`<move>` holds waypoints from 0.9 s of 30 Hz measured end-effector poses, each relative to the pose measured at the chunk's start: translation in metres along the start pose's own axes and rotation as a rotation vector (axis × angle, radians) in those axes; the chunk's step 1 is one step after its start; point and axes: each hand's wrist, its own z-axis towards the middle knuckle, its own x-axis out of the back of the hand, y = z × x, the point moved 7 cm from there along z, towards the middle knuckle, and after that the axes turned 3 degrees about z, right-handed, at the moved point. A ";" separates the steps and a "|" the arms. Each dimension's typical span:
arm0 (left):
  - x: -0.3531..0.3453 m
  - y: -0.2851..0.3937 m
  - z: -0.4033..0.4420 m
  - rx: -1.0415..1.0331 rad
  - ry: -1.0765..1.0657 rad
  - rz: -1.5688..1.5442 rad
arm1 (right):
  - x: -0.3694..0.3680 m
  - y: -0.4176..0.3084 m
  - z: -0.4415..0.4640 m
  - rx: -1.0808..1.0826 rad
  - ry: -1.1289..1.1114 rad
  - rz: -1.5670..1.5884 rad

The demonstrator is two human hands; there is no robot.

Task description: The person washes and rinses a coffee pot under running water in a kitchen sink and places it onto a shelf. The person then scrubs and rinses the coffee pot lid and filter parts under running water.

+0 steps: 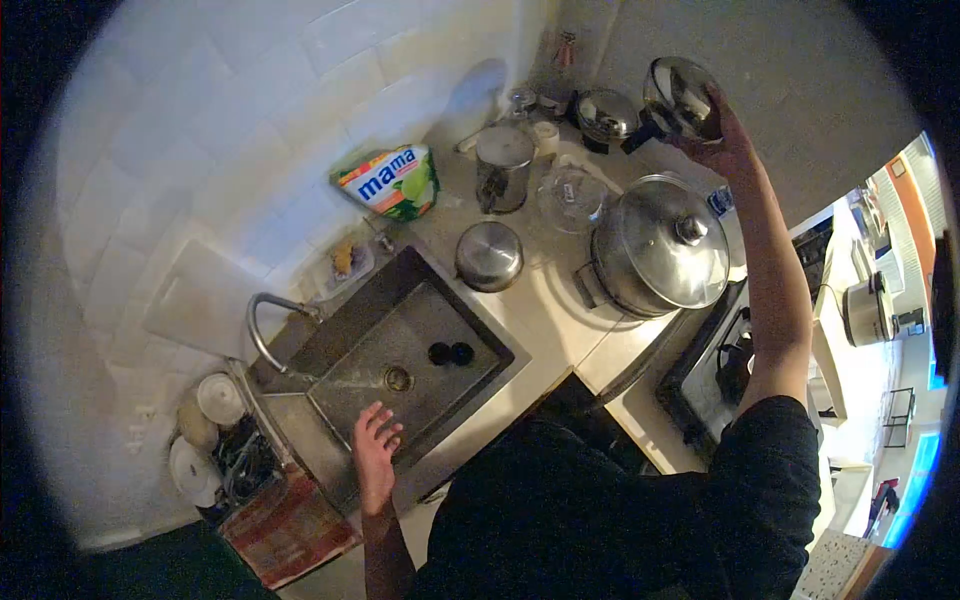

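My right hand (722, 145) holds a shiny round metal pot (682, 98) with a dark handle, raised above the back right of the counter. Below it stands a large steel pot (660, 245) with its lid on. My left hand (377, 440) is over the near edge of the sink (440, 340), fingers apart, holding nothing. Water runs from the curved faucet (262, 335) into the basin, near the drain (399, 379). Two small dark round things (450, 353) lie in the basin. A small metal bowl (489, 256) sits beside the sink.
A green mama pouch (390, 180) leans on the wall. A metal pitcher (504, 165), a clear glass dish (572, 198) and another lidded pan (607, 116) stand behind. Dishes (220, 400) sit at the left above a red cloth (285, 525). The stove (715, 370) is at the right.
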 end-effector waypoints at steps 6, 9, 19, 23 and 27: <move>-0.007 0.005 0.001 0.005 0.050 0.025 | 0.082 0.012 0.056 -0.075 -0.030 0.029; -0.009 0.007 0.000 0.024 0.087 0.033 | 0.093 -0.008 0.046 0.444 0.009 -1.045; 0.008 -0.006 0.008 -0.059 0.082 0.150 | 0.176 0.020 0.106 0.365 -0.089 -0.879; -0.003 0.007 0.002 -0.177 0.019 0.207 | 0.172 0.020 0.102 0.595 -0.131 -1.125; -0.005 0.011 0.001 -0.204 0.037 0.194 | 0.153 0.044 0.101 -0.176 0.220 -0.286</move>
